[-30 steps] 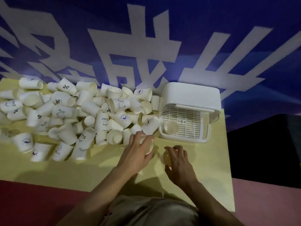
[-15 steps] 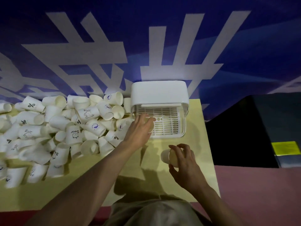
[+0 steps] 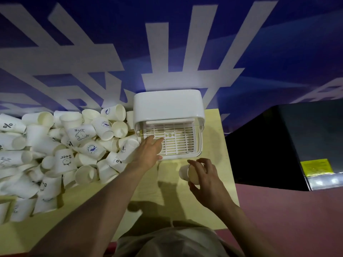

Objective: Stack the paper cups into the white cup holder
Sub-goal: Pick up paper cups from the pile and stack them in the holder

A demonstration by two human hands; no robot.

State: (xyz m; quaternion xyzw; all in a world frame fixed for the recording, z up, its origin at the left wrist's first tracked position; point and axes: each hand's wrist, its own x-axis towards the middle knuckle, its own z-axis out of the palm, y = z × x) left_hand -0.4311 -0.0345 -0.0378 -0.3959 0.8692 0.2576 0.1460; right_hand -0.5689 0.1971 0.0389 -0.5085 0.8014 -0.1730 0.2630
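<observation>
I find my left hand [image 3: 148, 153] reaching into the front left corner of the white cup holder [image 3: 168, 106], fingers wrapped round a paper cup [image 3: 160, 147] that is mostly hidden beneath them, presumably so it lands on the slatted tray where a stack can start. My right hand [image 3: 204, 176] hangs just in front of the holder, fingers curled about a second cup [image 3: 186, 173] held on its side (apparently queued for nesting next). The loose pile of cups [image 3: 78, 145] lies on the yellow table [image 3: 219, 138], touching the holder's left wall.
</observation>
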